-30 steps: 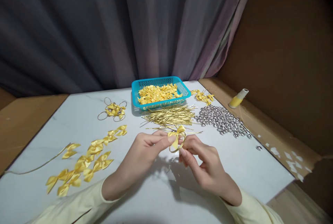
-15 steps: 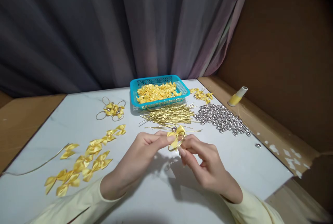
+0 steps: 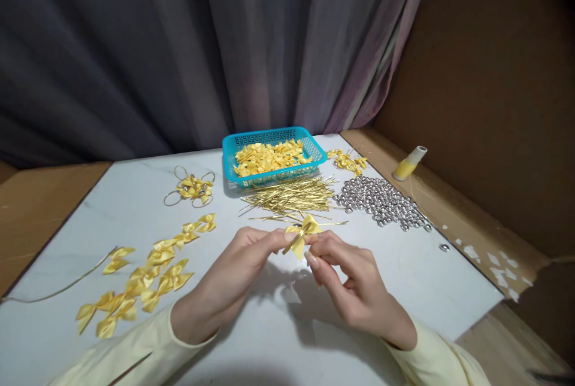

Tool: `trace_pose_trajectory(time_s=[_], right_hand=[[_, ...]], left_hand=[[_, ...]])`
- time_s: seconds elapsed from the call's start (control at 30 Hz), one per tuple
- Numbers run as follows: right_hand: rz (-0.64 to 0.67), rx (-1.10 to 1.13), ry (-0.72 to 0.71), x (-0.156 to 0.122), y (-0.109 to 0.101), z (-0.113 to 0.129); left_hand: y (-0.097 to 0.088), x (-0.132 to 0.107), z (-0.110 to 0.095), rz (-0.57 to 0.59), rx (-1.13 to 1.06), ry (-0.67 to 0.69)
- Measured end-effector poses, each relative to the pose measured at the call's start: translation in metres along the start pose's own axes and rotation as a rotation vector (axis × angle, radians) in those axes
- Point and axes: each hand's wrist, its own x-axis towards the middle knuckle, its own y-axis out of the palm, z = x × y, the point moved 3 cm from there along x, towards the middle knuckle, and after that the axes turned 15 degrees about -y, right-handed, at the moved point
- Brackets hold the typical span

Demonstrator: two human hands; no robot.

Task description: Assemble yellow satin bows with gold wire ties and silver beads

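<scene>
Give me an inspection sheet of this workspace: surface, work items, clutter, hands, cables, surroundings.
Surface: white table, faint marbling, hand shadows across it.
Work items: blue basket of yellow ribbon pieces; gold strips in front of it; silver pieces heaped to the right; loose yellow bows and a looped cluster to the left.
Clutter: white scraps beyond the table's right edge; one stray silver piece near that edge.
Hands: left hand pinches a yellow bow; right hand is close against it, grip unclear.
Cables: nothing seen.
Surroundings: grey curtain behind, brown panel at right.
</scene>
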Motion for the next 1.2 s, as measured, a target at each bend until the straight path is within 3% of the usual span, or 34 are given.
trace_pose_trajectory(time_s=[0.23,0.53,1.2], right_hand=[[-0.025,-0.029,-0.010,0.000,0.003,0.001],[-0.053,-0.046,0.067,-0.003,0.012,0.000],[-0.138,-0.020,0.039,-0.013,0.026,-0.006]], left_hand=[[0.001,0.001,0.003,0.008,0.019,0.022],[0.005,-0.002,0.003,-0.073,0.142,0.171],[0.008,-0.004,0.007,-0.139,0.135,0.267]])
